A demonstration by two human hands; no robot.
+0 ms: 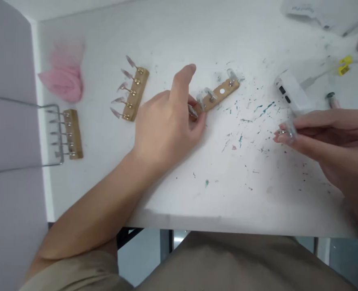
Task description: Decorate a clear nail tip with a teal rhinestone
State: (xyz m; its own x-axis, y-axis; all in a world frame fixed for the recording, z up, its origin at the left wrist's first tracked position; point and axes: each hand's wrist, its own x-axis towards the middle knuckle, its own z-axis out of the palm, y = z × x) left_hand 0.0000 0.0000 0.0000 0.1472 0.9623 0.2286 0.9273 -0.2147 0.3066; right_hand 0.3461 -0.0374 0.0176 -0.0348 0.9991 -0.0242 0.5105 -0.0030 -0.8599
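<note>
My left hand (166,125) rests on the white table (197,194) and pinches the near end of a wooden strip (218,95) that carries clear nail tips on metal pegs. My right hand (327,137) hovers at the right, its fingertips closed on a small clear nail tip (289,131) with a metal peg. The strip lies at an angle, its far end pointing up and right. Teal paint flecks dot the table between my hands.
Two more wooden strips with nail tips lie at the left (133,93) (72,134), the second by a wire rack (53,135). A pink cloth (65,76) sits far left. A white device (291,93), small bottle (332,99) and yellow-tagged cable (344,66) lie at right.
</note>
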